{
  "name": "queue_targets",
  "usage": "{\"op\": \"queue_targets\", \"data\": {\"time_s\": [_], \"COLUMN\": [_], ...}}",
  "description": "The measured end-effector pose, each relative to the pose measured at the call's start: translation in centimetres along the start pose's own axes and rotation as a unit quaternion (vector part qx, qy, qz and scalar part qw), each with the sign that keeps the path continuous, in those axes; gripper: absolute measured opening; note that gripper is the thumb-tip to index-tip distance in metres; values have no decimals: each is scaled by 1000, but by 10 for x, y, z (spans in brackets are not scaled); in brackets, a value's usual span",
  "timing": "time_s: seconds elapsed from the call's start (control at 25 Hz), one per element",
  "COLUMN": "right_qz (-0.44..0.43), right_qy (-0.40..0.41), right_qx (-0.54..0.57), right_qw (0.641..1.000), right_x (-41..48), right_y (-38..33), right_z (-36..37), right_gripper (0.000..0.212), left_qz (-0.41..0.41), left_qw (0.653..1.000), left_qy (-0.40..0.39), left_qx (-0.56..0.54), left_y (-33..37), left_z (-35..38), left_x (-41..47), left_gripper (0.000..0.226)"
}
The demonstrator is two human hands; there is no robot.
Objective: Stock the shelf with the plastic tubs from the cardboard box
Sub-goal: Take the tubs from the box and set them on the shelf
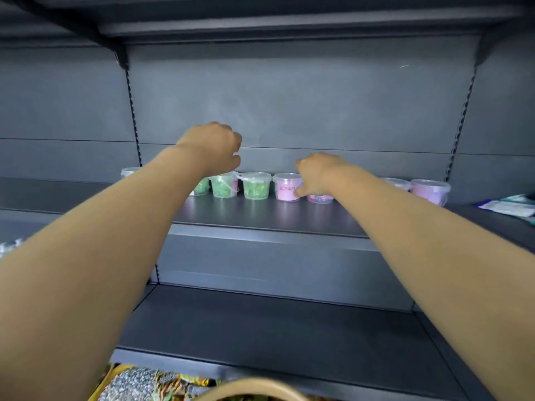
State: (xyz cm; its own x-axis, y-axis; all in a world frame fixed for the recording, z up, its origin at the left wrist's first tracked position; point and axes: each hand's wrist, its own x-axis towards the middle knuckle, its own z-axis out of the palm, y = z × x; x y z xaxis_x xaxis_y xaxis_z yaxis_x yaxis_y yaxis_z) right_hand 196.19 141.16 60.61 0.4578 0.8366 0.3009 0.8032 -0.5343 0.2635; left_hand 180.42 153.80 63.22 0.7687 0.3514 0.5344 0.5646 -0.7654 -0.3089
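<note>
A row of small clear plastic tubs stands at the back of the dark middle shelf [260,215]. Two green-filled tubs [223,186] [256,186] are next to a pink tub [286,188], and more pink tubs [430,191] stand further right. My right hand [320,173] is closed over the top of a tub with pink and blue contents [320,198], its thumb touching the pink tub. My left hand [215,147] hovers just above the left green tub with fingers curled and nothing visible in them. My left forearm hides part of another green tub [201,186].
The lower shelf [275,328] is bare. Flat packets [509,208] lie on the neighbouring shelf to the right. Colourful bags [162,383] and a tan curved rim [252,384] show at the bottom edge. Clear containers [8,247] sit at the far left.
</note>
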Motion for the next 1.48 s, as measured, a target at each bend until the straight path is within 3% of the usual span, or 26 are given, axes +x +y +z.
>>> {"op": "queue_targets", "data": {"time_s": [0.08,0.24,0.44,0.68,0.88,1.12,1.32,1.48], "right_qz": [3,-1,-13,-46,-46,-27,72,107], "right_qy": [17,49,42,-35,-101,-220,-322,-352], "right_qx": [14,53,77,112,154,134,183,206], "right_qw": [1000,997,996,992,982,966,926,907], "right_x": [-29,-94,-178,-259,-295,-284,-269,-266], "right_y": [-11,-35,-71,-142,-202,-270,-314,-336], "right_z": [-16,-30,-16,27,102,224,321,379], "right_gripper": [26,39,37,40,43,39,38,36], "left_qz": [0,-13,-39,-53,-28,-40,-85,-198], "left_qw": [1000,998,998,989,974,943,886,827], "left_qy": [15,15,-3,-111,-197,-288,-374,-426], "left_qx": [-21,-54,-54,-83,-105,-160,-259,-310], "left_y": [2,-5,-17,-20,-18,-50,-61,-36], "left_z": [-21,-42,-43,-13,58,196,307,363], "left_x": [-31,-104,-208,-326,-400,-426,-446,-466], "left_gripper": [32,32,31,27,30,29,28,26]}}
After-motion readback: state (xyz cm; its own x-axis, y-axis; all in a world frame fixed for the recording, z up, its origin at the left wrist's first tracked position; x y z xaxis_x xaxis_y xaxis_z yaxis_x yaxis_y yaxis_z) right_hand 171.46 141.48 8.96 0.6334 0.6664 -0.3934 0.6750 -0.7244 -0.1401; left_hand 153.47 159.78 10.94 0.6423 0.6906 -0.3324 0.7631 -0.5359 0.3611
